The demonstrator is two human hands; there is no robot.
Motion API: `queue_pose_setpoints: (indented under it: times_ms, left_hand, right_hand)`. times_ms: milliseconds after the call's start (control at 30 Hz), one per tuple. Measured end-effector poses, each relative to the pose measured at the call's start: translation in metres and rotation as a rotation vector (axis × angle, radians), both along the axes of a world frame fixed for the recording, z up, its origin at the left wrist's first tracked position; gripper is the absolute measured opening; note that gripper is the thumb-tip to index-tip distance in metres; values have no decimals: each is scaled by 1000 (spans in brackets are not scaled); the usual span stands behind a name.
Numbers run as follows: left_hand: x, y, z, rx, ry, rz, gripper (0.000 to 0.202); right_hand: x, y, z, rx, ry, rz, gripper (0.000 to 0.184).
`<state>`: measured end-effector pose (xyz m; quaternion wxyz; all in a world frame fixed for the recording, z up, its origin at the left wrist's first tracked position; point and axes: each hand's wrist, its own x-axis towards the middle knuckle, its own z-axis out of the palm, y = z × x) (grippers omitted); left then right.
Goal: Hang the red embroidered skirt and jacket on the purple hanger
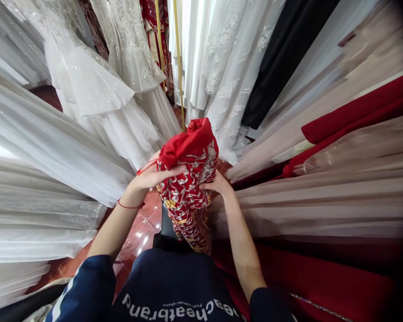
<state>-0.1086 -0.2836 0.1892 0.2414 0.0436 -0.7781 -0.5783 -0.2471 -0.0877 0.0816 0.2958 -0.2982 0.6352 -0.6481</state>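
A red garment with silver and gold embroidery is bunched up in front of my chest. Its plain red edge is gathered at the top, and the embroidered part hangs down toward my lap. My left hand grips its left side, the thumb lying across the front of the embroidery. From the right, my right hand holds the cloth with fingertips on the front. The fingers behind the fabric are partly hidden. A thin red string bracelet circles my left wrist.
White gowns hang on the left and ahead, some sequinned. A black garment, blush tulle skirts and red cloth hang on the right. Yellow poles stand ahead. Shiny red tiles cover the floor.
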Motion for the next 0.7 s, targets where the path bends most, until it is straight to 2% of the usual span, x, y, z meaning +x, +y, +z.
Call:
queue_pose_setpoints:
  times_ms: [67,133,200,267,367,433,467,500,567,633,700]
  left_hand:
    - [-17,-21,-3,68,12,-28,50]
    - [-37,-42,-15,153,37,-8,54]
    - [-54,-57,-40,251,42,39,59]
    - [-61,-62,-74,365,-39,32,64]
    - [-42,-52,-128,447,-312,-156,63]
    - [-16,-43,-155,410,-442,-272,56]
    - [-2,-41,-164,402,-476,-309,52]
    - [10,-40,-169,399,-498,-337,49]
    - [30,-45,-169,379,-547,-435,48]
    - [42,-54,-156,296,-605,-656,57]
    - [48,-61,-131,206,-590,-862,62]
  right_hand:
    - [7,4,11,-30,66,-59,53]
    - [15,2,19,-45,116,-96,39]
    - [22,-6,20,-35,121,-158,31]
    - [28,-18,15,-35,86,-238,29]
    - [34,-33,5,-48,40,-369,29]
    - [38,-35,2,-33,47,-445,28]
    - [41,-33,3,-23,62,-472,28]
    - [45,-31,5,-15,80,-492,27]
    - [56,-24,15,-7,103,-524,25]
    - [74,-16,33,-5,91,-570,25]
    - [94,-8,58,3,65,-627,26]
